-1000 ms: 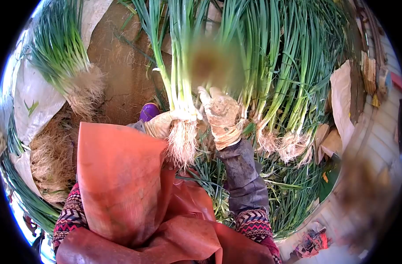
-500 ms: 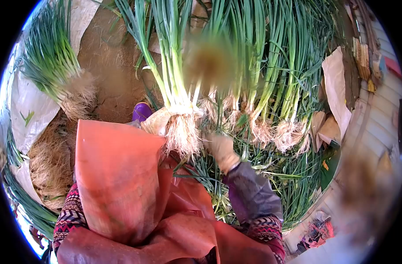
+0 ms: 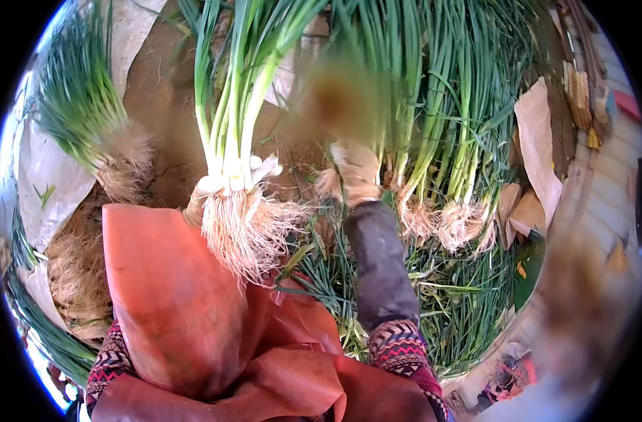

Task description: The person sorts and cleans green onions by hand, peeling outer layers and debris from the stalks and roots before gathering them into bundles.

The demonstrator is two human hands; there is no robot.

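ground [image 3: 156, 91]: brown soil
left hand [image 3: 196, 202]: clasps stalks [image 3: 234, 144] above the roots [image 3: 240, 228], likely keeping them bunched
right hand [image 3: 357, 171]: at the pile [image 3: 463, 158], grip too blurred to tell

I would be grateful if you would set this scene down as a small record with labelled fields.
left hand: its grip is closed around a held bunch near the roots; hand partly hidden by the sleeve
right hand: at the root ends of the stalk pile; finger positions unclear
far left: another rooted bunch, with a root heap nearer the body
lower right: loose green leaves
clothing: orange-red apron
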